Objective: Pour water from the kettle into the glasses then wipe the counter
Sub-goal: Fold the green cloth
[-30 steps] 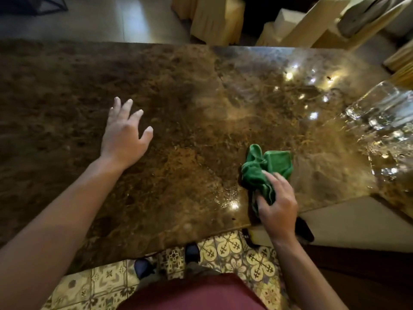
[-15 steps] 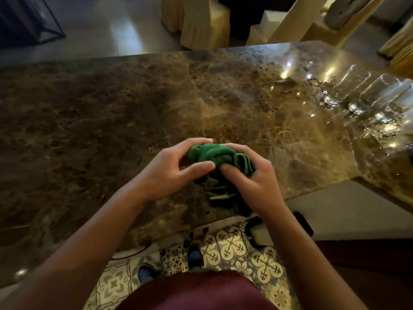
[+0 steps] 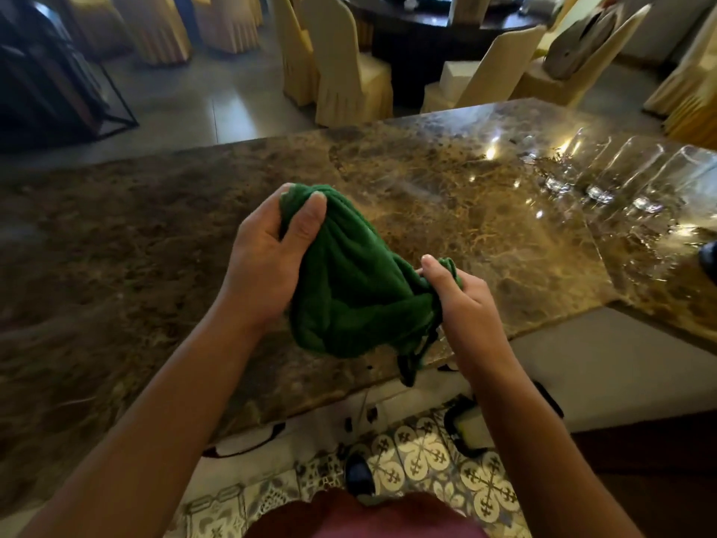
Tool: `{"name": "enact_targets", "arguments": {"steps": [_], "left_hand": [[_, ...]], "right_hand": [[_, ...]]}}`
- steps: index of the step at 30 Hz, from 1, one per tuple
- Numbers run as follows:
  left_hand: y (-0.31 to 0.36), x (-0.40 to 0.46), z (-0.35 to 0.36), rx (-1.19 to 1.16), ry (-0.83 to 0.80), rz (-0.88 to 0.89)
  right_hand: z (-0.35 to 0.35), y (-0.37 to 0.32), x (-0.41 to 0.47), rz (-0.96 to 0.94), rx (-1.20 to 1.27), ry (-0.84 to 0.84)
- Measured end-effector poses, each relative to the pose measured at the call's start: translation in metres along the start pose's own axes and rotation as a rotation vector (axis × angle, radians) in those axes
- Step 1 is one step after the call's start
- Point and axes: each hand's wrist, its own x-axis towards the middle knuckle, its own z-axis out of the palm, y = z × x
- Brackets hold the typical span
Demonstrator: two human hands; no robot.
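Note:
A green cloth (image 3: 351, 289) hangs stretched between both hands above the near part of the brown marble counter (image 3: 163, 234). My left hand (image 3: 267, 258) grips its upper end, thumb and fingers curled round the fabric. My right hand (image 3: 459, 295) pinches the lower right end, and a corner dangles below it. Several clear glasses (image 3: 620, 172) stand in a row at the counter's right side, on a wet, shiny patch. A dark object (image 3: 710, 258) shows at the right edge; I cannot tell whether it is the kettle.
Beyond the counter stand several chairs in cream covers (image 3: 341, 67) around a dark table (image 3: 419, 29). A dark frame (image 3: 58, 83) stands at the far left. Patterned floor tiles (image 3: 423, 456) and a lower grey ledge (image 3: 605, 366) lie below the counter's near edge.
A second ago my right hand alone held the cloth on the counter while my left lay flat. Both hands then gathered it, lifted it and have now pulled it apart.

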Motion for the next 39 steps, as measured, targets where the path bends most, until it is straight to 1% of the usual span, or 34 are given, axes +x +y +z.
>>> {"name": "enact_targets", "arguments": {"steps": [2,5,6,8,10,11,13,15,17,19,20,21,23,25,26,27,28,29,32,33,35,37,39], "left_hand": [[0.01,0.0,0.001,0.011,-0.027,-0.01],[0.027,0.002,0.001,0.155,-0.138,0.039],[0.033,0.003,0.0,0.2,-0.198,0.044],[0.047,0.006,0.0,0.237,-0.336,0.035],[0.062,0.009,0.001,0.273,-0.437,0.059],[0.069,0.011,0.002,0.315,-0.47,0.091],[0.078,0.014,0.005,0.396,-0.512,0.165],[0.081,0.016,0.006,0.406,-0.517,0.193],[0.08,0.018,0.007,0.345,-0.498,0.156],[0.075,0.018,0.011,0.251,-0.473,0.093],[0.071,0.018,0.014,0.211,-0.457,0.066],[0.068,0.017,0.019,0.182,-0.447,0.05],[0.062,0.015,0.032,0.162,-0.467,0.038],[0.058,0.013,0.046,0.187,-0.532,0.032],[0.056,0.012,0.053,0.204,-0.575,0.024],[0.055,0.011,0.06,0.209,-0.608,0.013],[0.052,0.011,0.066,0.196,-0.628,-0.005],[0.051,0.012,0.071,0.166,-0.633,-0.031],[0.041,0.021,0.081,0.059,-0.594,-0.122],[0.038,0.024,0.085,0.046,-0.58,-0.145],[0.028,0.027,0.095,0.007,-0.568,-0.18],[0.019,0.022,0.112,-0.088,-0.565,-0.277],[0.01,0.015,0.13,-0.113,-0.577,-0.328]], "right_hand": [[0.0,0.0,-0.01,-0.017,-0.051,-0.025],[-0.003,-0.006,-0.022,-0.121,-0.091,-0.053],[-0.004,-0.01,-0.025,-0.163,-0.078,-0.088],[-0.002,-0.021,-0.031,-0.225,-0.044,-0.234],[0.005,-0.027,-0.038,-0.237,-0.041,-0.369],[0.009,-0.026,-0.04,-0.247,-0.071,-0.369],[0.014,-0.024,-0.044,-0.323,-0.193,-0.236],[0.009,-0.025,-0.049,-0.377,-0.259,-0.103],[-0.003,-0.031,-0.055,-0.381,-0.202,-0.048],[-0.019,-0.04,-0.059,-0.336,-0.098,-0.035],[-0.026,-0.044,-0.06,-0.322,-0.1,-0.023],[-0.03,-0.046,-0.06,-0.323,-0.169,0.012],[-0.034,-0.04,-0.057,-0.348,-0.427,0.157],[-0.034,-0.03,-0.054,-0.396,-0.721,0.3],[-0.035,-0.025,-0.053,-0.402,-0.832,0.317],[-0.041,-0.02,-0.051,-0.382,-0.879,0.289],[-0.049,-0.015,-0.05,-0.362,-0.853,0.229],[-0.058,-0.014,-0.049,-0.33,-0.766,0.146],[-0.088,-0.019,-0.05,-0.184,-0.345,-0.104],[-0.099,-0.021,-0.05,-0.161,-0.261,-0.166],[-0.119,-0.029,-0.046,-0.136,-0.238,-0.293],[-0.135,-0.038,-0.037,-0.104,-0.28,-0.436],[-0.151,-0.044,-0.023,-0.1,-0.317,-0.483]]}}
